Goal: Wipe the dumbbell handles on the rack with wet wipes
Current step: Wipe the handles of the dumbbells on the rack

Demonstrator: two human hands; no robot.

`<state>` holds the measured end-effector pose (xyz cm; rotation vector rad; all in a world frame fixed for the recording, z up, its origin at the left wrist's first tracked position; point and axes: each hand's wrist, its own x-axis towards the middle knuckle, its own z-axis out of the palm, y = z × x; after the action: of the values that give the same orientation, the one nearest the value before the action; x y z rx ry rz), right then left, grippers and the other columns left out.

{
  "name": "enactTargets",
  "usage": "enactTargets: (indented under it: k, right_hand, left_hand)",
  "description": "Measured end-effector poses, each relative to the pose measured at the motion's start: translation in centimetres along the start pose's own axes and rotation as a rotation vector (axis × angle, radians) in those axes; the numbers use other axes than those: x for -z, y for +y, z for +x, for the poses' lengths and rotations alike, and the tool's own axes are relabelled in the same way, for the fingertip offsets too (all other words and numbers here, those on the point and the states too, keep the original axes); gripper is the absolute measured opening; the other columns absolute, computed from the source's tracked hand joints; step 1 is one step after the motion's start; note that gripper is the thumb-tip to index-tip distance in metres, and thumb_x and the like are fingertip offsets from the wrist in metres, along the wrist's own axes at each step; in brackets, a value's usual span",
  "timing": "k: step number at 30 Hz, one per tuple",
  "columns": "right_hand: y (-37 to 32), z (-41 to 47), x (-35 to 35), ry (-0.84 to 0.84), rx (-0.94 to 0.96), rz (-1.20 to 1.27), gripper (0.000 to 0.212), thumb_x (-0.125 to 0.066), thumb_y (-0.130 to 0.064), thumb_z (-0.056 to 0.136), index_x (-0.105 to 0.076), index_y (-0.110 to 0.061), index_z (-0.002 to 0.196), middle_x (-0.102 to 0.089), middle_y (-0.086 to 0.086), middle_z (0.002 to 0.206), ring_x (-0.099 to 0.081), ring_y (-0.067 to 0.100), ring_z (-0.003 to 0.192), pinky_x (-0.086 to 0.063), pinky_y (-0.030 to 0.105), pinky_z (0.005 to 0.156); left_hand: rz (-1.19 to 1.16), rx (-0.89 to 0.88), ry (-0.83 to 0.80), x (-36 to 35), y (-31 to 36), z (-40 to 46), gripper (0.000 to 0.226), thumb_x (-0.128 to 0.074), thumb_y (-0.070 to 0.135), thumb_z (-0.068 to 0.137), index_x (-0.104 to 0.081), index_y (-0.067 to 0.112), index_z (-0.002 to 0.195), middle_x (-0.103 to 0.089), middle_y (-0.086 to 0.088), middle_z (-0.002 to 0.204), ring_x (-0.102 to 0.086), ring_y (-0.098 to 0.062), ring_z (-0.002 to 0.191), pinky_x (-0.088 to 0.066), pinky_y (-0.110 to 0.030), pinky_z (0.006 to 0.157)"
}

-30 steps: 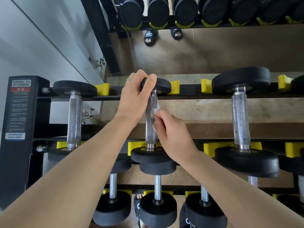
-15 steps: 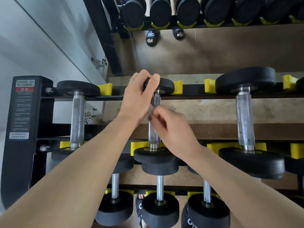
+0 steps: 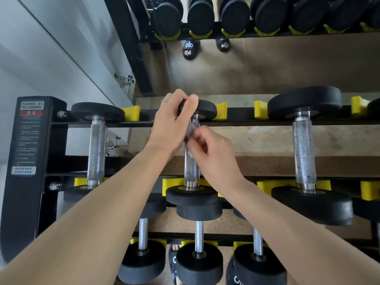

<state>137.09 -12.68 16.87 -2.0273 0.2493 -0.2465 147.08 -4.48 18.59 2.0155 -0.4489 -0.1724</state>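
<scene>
The middle dumbbell (image 3: 191, 167) lies on the top tier of the black rack (image 3: 30, 182), its knurled steel handle running away from me. My left hand (image 3: 172, 124) grips the far black head of this dumbbell, thumb over its top. My right hand (image 3: 213, 153) pinches a small white wet wipe (image 3: 190, 131) against the upper part of the handle; most of the wipe is hidden by my fingers. To the left is a second dumbbell (image 3: 96, 151), and a bigger one (image 3: 304, 153) lies to the right.
Yellow cradles (image 3: 131, 113) hold the dumbbell heads. A lower tier carries more dumbbells (image 3: 199, 237). A mirror behind reflects the rack and sandalled feet (image 3: 190, 48). A label panel (image 3: 27, 136) covers the rack's left post; a white wall is at the left.
My right hand has slid the wipe up the handle, from its middle toward the far head. My left hand has kept its grip on the far head.
</scene>
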Motion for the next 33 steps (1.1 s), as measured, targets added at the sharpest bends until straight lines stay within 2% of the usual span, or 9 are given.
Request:
enactTargets:
  k: [8,10,13,14,19,24,26,29,33]
  right_hand:
    - [0.1,-2.8,2.9,-0.476,0.018,-0.087,0.013,-0.066,-0.028,0.094,-0.065,-0.025,0.082,-0.060,-0.011,0.066,-0.057,0.004,0.065,-0.041,0.015,0.058]
    - [0.1,-1.7,3.4,-0.381,-0.077,-0.020,0.011,-0.066,-0.029,0.094,-0.067,-0.025,0.084,-0.062,-0.011,0.069,-0.057,0.001,0.065,-0.041,0.014,0.059]
    - [0.3,1.1,2.9,0.110,-0.155,0.065,0.011,-0.062,-0.024,0.096,-0.066,-0.018,0.088,-0.062,-0.007,0.072,-0.055,0.002,0.066,-0.039,0.012,0.058]
    - [0.1,1.6,2.3,0.160,-0.146,0.074,0.011,-0.061,-0.021,0.097,-0.065,-0.016,0.088,-0.062,-0.007,0.072,-0.056,0.003,0.067,-0.039,0.012,0.058]
    - [0.4,-0.3,0.4,0.020,0.046,-0.009,0.011,-0.062,-0.015,0.097,-0.060,-0.016,0.086,-0.051,-0.014,0.062,-0.054,0.003,0.060,-0.038,0.011,0.056]
    - [0.5,-2.8,2.4,-0.370,0.071,-0.093,0.010,-0.065,-0.026,0.095,-0.070,-0.019,0.088,-0.064,-0.007,0.069,-0.060,0.008,0.064,-0.045,0.021,0.056]
    - [0.5,-1.8,3.1,-0.278,-0.023,-0.002,0.008,-0.065,-0.024,0.095,-0.070,-0.020,0.090,-0.064,-0.008,0.068,-0.059,0.003,0.061,-0.043,0.014,0.056]
    - [0.7,1.3,2.9,0.111,-0.160,0.072,0.011,-0.060,-0.023,0.097,-0.067,-0.019,0.090,-0.061,-0.007,0.068,-0.056,0.003,0.062,-0.040,0.013,0.057]
    - [0.3,0.6,0.7,0.048,-0.174,0.180,0.013,-0.058,-0.014,0.098,-0.064,-0.017,0.087,-0.058,-0.012,0.065,-0.055,-0.001,0.061,-0.039,0.009,0.057]
  left_hand:
    - [0.025,0.036,-0.021,0.1,0.1,0.0,0.036,-0.048,0.042,0.105,-0.042,0.030,0.072,-0.044,0.007,0.082,-0.045,-0.002,0.076,-0.032,-0.010,0.065]
    - [0.024,0.021,-0.015,0.1,-0.1,0.1,0.035,-0.048,0.042,0.105,-0.044,0.026,0.074,-0.046,0.006,0.082,-0.046,-0.003,0.079,-0.033,-0.014,0.068]
    - [0.034,-0.004,-0.010,0.1,-0.2,0.2,0.035,-0.048,0.040,0.105,-0.045,0.021,0.076,-0.044,0.007,0.079,-0.045,-0.006,0.080,-0.033,-0.014,0.067]
    - [0.047,-0.008,-0.011,0.1,-0.2,0.2,0.035,-0.047,0.040,0.105,-0.045,0.021,0.077,-0.044,0.007,0.079,-0.044,-0.006,0.079,-0.033,-0.014,0.067]
    - [0.044,-0.007,-0.016,0.2,-0.3,0.2,0.034,-0.046,0.041,0.106,-0.043,0.029,0.074,-0.046,0.008,0.080,-0.045,-0.006,0.079,-0.032,-0.016,0.068]
    - [0.037,0.031,-0.022,0.3,-0.1,0.1,0.035,-0.047,0.043,0.105,-0.045,0.023,0.077,-0.045,0.009,0.081,-0.045,-0.004,0.079,-0.031,-0.011,0.066]
    - [0.043,0.017,-0.017,0.3,-0.2,0.2,0.035,-0.047,0.041,0.105,-0.046,0.018,0.079,-0.045,0.009,0.080,-0.045,-0.005,0.082,-0.031,-0.010,0.067]
    - [0.051,-0.012,-0.016,0.3,-0.3,0.2,0.036,-0.047,0.040,0.106,-0.045,0.017,0.078,-0.044,0.009,0.079,-0.044,-0.006,0.081,-0.032,-0.011,0.067]
    - [0.059,-0.019,-0.018,0.4,-0.3,0.2,0.036,-0.046,0.040,0.106,-0.041,0.025,0.074,-0.042,0.010,0.077,-0.043,-0.006,0.080,-0.031,-0.014,0.068]
